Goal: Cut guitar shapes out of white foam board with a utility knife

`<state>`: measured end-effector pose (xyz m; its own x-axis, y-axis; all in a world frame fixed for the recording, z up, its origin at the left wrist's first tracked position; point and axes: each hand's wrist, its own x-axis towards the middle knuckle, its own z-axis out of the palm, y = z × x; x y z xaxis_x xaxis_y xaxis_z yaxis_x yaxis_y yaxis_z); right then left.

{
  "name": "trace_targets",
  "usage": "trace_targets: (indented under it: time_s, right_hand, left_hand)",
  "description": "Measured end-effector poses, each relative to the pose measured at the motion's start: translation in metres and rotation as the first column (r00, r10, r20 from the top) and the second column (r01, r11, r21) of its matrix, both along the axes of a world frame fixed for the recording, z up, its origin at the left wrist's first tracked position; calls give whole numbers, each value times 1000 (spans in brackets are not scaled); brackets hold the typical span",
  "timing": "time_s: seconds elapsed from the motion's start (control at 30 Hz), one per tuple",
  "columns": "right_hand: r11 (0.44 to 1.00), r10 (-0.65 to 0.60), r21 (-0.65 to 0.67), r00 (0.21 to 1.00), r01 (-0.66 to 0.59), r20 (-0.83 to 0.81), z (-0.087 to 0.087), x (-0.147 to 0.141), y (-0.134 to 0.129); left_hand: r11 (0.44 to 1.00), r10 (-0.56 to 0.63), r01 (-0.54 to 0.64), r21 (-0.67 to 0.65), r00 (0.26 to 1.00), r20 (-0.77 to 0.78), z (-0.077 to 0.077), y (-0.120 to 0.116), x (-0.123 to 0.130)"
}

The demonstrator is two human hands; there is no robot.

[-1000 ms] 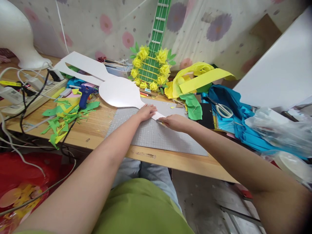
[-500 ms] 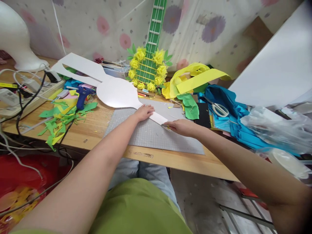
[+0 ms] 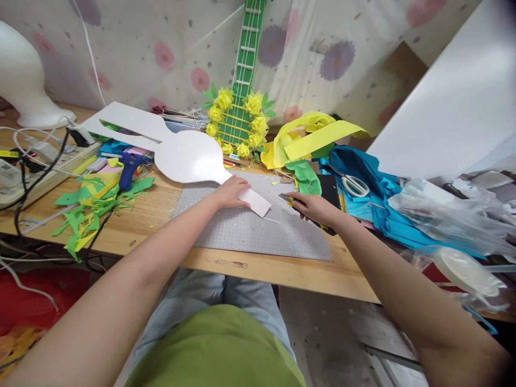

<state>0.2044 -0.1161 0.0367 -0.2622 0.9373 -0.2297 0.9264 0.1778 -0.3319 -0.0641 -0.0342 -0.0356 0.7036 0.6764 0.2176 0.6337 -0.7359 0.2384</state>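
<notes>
A white board cutout with a round body and a narrow strip lies on the table, partly over a grey cutting mat. My left hand grips the strip from above, thumb toward the near edge and fingers across the top. The strip's squared end sticks out beyond it. In my right hand is a utility knife, its blade pointing left, just off the strip's end and apart from it. A thin white sliver lies on the mat by that end.
A green toy guitar ringed with yellow paper flowers stands at the back. To the left are a blue glue gun, green and yellow scraps and a power strip. Scissors rest on blue paper to the right.
My right hand has drawn the knife away from the strip to the right. More of the strip's end now shows, with a sliver beside it. The view has shifted slightly.
</notes>
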Motion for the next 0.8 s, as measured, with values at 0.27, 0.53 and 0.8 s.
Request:
trace_targets:
  time_s: [0.27, 0.53, 0.8]
  right_hand:
    - [994, 97, 35, 989, -102, 110, -16, -23, 17]
    - [974, 163, 104, 946, -199, 281, -25, -66, 48]
    - [942, 295, 67, 908, -328, 298, -18, -83, 66]
  left_hand:
    - [997, -82, 81, 17, 997, 17, -6, -3, -7]
    - [998, -46, 37, 45, 974, 221, -25, -20, -6]
    - [999, 10, 2, -53, 976, 217, -28, -17, -7]
